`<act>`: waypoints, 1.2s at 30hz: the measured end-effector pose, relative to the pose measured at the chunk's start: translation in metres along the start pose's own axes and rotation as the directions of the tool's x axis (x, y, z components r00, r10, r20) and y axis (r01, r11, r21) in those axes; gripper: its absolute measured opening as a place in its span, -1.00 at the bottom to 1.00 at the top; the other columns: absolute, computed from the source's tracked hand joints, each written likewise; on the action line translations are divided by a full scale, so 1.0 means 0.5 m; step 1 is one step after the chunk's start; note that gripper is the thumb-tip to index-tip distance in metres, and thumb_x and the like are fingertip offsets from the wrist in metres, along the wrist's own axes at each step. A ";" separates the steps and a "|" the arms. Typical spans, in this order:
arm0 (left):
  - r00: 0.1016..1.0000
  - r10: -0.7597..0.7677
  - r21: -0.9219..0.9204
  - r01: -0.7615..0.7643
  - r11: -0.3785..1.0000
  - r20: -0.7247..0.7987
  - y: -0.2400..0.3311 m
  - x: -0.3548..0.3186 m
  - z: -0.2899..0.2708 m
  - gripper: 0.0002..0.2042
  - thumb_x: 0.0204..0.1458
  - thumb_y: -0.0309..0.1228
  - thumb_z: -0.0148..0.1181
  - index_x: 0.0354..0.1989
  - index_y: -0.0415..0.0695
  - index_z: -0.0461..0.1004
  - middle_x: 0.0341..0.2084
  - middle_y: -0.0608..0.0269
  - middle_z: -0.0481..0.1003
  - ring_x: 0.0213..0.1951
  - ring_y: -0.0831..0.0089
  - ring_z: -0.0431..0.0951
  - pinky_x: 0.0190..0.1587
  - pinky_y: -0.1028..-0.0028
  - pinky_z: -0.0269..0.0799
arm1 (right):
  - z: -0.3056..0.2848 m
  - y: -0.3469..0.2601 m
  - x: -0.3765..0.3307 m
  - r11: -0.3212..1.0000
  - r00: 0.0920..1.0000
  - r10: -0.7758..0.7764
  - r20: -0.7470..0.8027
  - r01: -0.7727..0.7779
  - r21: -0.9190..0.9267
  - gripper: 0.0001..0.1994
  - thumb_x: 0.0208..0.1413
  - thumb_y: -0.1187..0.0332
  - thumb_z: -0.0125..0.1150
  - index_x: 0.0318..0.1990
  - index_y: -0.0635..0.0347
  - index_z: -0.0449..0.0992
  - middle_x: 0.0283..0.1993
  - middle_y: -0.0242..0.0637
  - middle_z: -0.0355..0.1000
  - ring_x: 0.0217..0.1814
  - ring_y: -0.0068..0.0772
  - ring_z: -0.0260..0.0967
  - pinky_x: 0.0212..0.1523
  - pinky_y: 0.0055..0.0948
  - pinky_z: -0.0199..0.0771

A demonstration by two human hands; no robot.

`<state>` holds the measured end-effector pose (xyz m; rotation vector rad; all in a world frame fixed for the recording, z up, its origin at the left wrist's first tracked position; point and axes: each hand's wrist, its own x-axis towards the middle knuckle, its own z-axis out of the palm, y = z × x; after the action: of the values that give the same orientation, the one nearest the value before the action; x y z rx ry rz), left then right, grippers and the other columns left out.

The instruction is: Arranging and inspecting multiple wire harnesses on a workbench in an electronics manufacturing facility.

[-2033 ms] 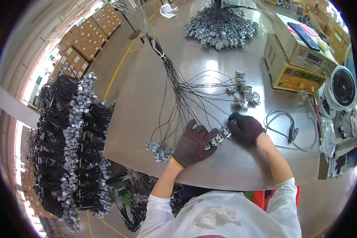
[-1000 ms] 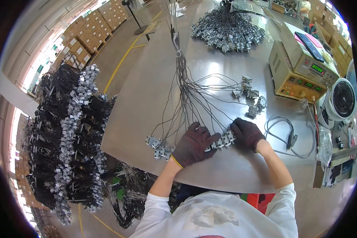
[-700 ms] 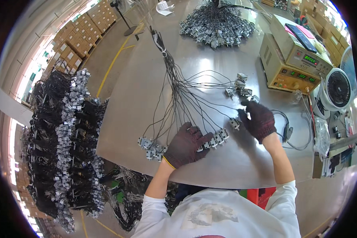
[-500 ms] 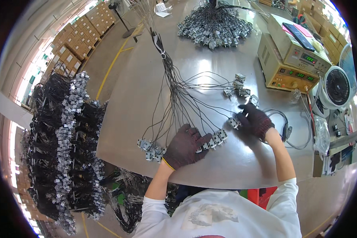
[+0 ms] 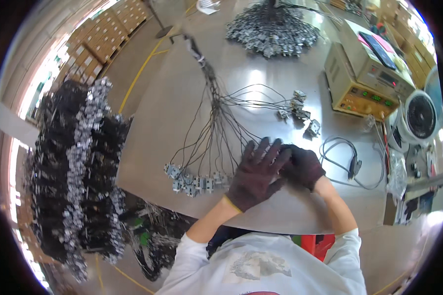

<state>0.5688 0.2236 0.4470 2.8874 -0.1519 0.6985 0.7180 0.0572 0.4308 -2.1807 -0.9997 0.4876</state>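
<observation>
Both my hands wear dark knit gloves and meet over the front of the metal table (image 5: 147,162). My left hand (image 5: 257,179) is spread flat, fingers apart, at the right end of a row of small grey metal-cased parts (image 5: 197,186). My right hand (image 5: 304,169) is closed beside its fingertips; whatever it grips is hidden. Thin black wires (image 5: 214,98) run from the parts to a bundle tied with a white tie. To the right, several more wired metal-cased parts (image 5: 299,104) lie in a loose group.
A large heap of similar wired parts (image 5: 275,34) sits at the back. Stacked bench instruments (image 5: 362,96) carry a phone (image 5: 377,49) at right, near a small fan (image 5: 421,117) and a looped grey cable (image 5: 339,142). Racks hung with wired parts (image 5: 79,162) stand left.
My right hand has moved left, bringing its part away from the right group to my left hand. My left hand has slid right and spread its fingers. The view has shifted slightly.
</observation>
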 end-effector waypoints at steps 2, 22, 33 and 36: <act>0.972 -0.043 -0.024 0.050 0.998 0.233 0.003 0.021 0.038 -0.24 0.26 0.11 0.26 0.57 0.03 0.34 0.49 -0.02 0.31 0.49 -0.04 0.28 0.55 -0.22 0.04 | -0.025 0.020 -0.004 0.965 0.989 -0.013 0.144 -0.025 0.259 -0.57 0.44 0.16 0.23 0.34 0.13 0.56 0.12 -0.08 0.70 0.19 -0.03 0.68 0.29 -0.14 0.61; 0.997 -0.072 0.143 0.078 0.987 -0.041 0.012 0.000 0.151 -0.62 0.29 -0.20 0.15 0.20 -0.10 0.47 0.11 0.15 0.47 0.31 0.15 0.42 0.47 -0.01 0.26 | -0.083 0.265 0.077 0.899 0.941 -0.082 -0.328 -0.072 -0.432 -0.50 0.50 0.02 0.13 0.25 0.30 0.57 0.20 0.22 0.58 0.32 0.28 0.47 0.41 0.10 0.37; 0.985 -0.039 0.102 0.057 0.993 -0.165 0.003 0.009 0.143 -0.69 0.19 -0.22 0.19 0.02 -0.09 0.44 -0.07 0.19 0.42 0.14 0.20 0.44 0.29 0.07 0.37 | -0.127 0.027 0.044 0.515 0.991 0.131 0.021 -0.086 0.853 -0.74 0.55 0.42 0.10 0.23 0.33 0.31 0.10 -0.07 0.61 -0.03 -0.14 0.69 -0.11 -0.29 0.76; 0.993 -0.014 0.145 0.031 0.989 -0.114 -0.002 0.007 0.130 -0.68 0.15 -0.22 0.22 0.00 -0.10 0.46 -0.05 0.19 0.41 0.15 0.20 0.42 0.27 0.07 0.37 | -0.126 -0.006 0.057 0.775 0.992 0.116 0.046 -0.120 0.621 -0.61 0.63 -0.04 -0.07 0.28 0.02 0.43 0.04 -0.10 0.62 -0.05 -0.11 0.66 -0.06 -0.11 0.73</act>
<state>0.6009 0.2124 0.3917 2.9727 -0.0555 0.9018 0.7707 0.0537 0.4752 -1.6353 -0.5801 0.7622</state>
